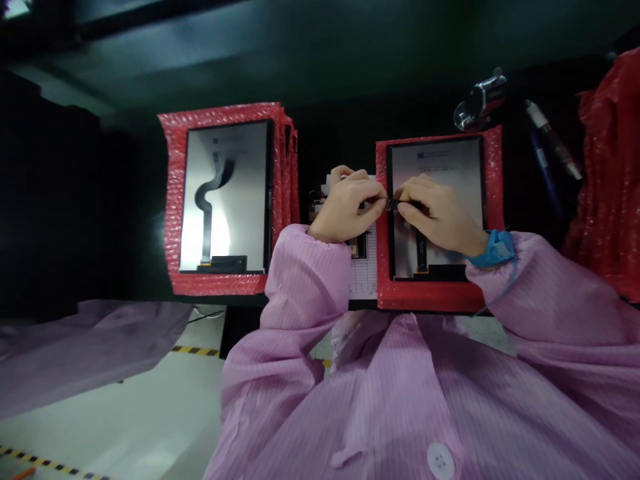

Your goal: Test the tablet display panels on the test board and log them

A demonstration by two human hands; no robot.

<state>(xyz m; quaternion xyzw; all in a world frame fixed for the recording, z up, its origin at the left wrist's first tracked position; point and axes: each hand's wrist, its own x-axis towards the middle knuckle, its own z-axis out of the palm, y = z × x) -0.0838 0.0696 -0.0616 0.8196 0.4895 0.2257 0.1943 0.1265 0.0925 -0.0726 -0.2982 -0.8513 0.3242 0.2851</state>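
A display panel with a silvery back lies on red bubble wrap before me. From its lower edge a black flex cable runs up beneath my right hand, whose thumb and finger pinch the cable's dark end. Fingertip to fingertip with it, over the panel's left edge, my left hand is closed in a pinch. What sits in the left fingers is mostly hidden; a small dark connector end shows between the two hands. A blue wrist strap circles my right wrist.
To the left, a second display panel with a curled flex cable tops a stack of red bubble wrap. A printed sheet and small circuit parts lie between. Rightward are a shiny metal object, pens and more wrap.
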